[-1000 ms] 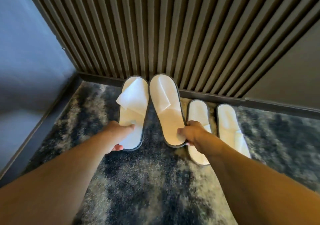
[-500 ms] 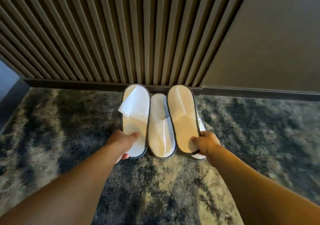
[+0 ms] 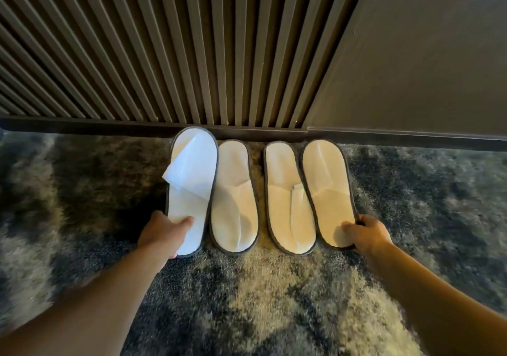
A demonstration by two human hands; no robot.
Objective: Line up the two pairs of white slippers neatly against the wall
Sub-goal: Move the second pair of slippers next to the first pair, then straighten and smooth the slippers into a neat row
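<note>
Head view: 4 white slippers with dark edging lie side by side on a mottled grey carpet (image 3: 247,300), toes toward the dark baseboard (image 3: 82,126) of a ribbed, slatted wall (image 3: 164,48); a plain dark panel (image 3: 425,53) adjoins the slats on the right. The far-left slipper (image 3: 192,191) reaches the baseboard with its toe, and its upper is folded or lifted out past its left edge. The second slipper (image 3: 234,204) lies just beside it, its toe a little short of the baseboard. A narrow strip of carpet separates it from the third slipper (image 3: 285,207), which appears to touch the far-right slipper (image 3: 326,191) along their adjoining edges; both toes stop slightly short of the baseboard. The left hand (image 3: 162,232) grips the heel end of the far-left slipper, thumb on the insole, fingers hidden beneath. The right hand (image 3: 367,235) grips the heel end of the far-right slipper, thumb on top, fingers wrapped at the outer edge. Both forearms are bare. No brand, label or writing is legible on any slipper or surface.
</note>
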